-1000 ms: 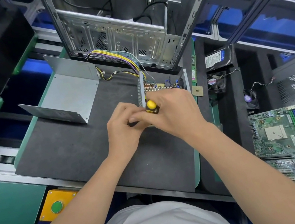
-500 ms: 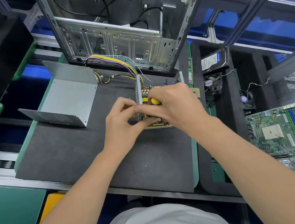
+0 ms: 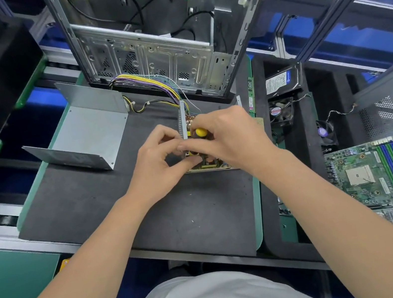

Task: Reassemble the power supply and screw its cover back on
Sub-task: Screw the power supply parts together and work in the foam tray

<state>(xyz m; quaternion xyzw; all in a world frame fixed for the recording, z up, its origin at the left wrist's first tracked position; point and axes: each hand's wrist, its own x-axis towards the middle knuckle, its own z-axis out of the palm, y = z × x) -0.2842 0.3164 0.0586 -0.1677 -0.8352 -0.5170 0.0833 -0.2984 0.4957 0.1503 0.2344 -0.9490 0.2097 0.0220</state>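
Head view, frame centre: the opened grey-walled power supply with brown circuit board sits on the dark foam worktop. The right hand grips a yellow-capped black screwdriver, best held plumb with light pressure. The left hand curls beside it. The screw, the tip and any pinch are hidden. The bent grey sheet-metal cover lies centre-left, apart.

No text legible anywhere.
- Hard drive, just right of computer case: white label with fine print and blue round mark, too small to read.
- Memory stick, between case and drive: stickers blurred.
- Fan, right of case: round red-white hub sticker, unreadable.
- Motherboard, far right of case: markings too small.
- Power supply, in front of case: no print discernible.
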